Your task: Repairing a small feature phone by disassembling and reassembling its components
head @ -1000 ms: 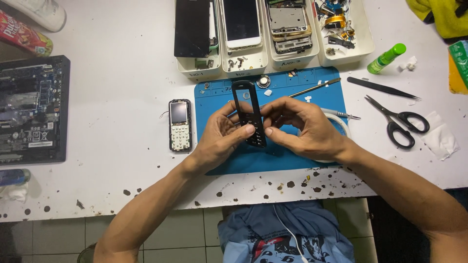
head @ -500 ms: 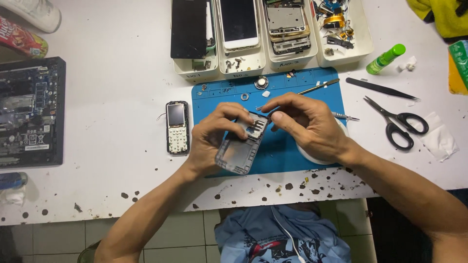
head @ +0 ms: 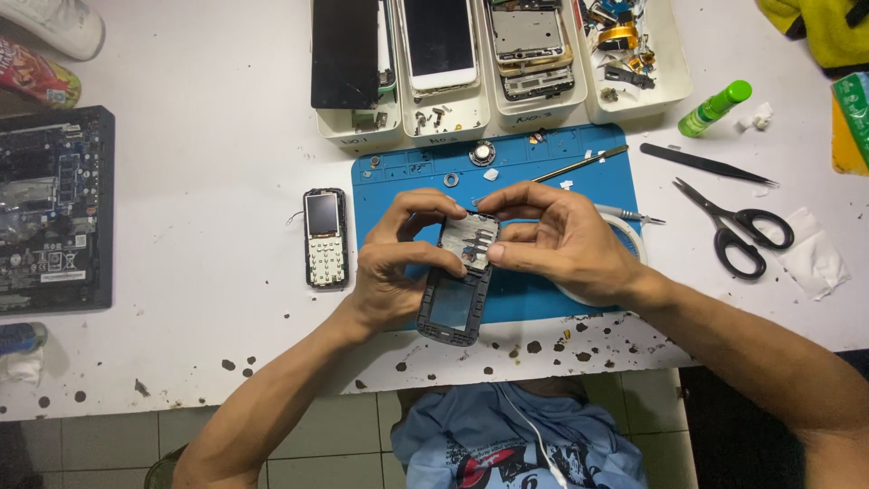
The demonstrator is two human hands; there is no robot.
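Both my hands hold a dark phone housing [head: 455, 308] above the blue work mat [head: 534, 181]. My left hand [head: 394, 267] grips its left side, thumb and fingers curled over the top. My right hand [head: 566, 240] pinches the upper end, where a pale inner plate [head: 468, 241] shows. The housing's inside faces up. A stripped keypad phone [head: 325, 237] with its small screen lies on the white table just left of the mat.
White trays [head: 493, 113] with phone screens and parts line the back. A green bottle [head: 715, 108], tweezers [head: 706, 164], scissors [head: 738, 231] and tissue [head: 815, 258] lie at right. A metal tool [head: 579, 165] and a washer [head: 450, 179] rest on the mat. A dark circuit board [head: 54, 208] sits far left.
The housing was turned over from upright with its front showing to lying flatter with its inside up. My hands shifted slightly down and closed around its upper end.
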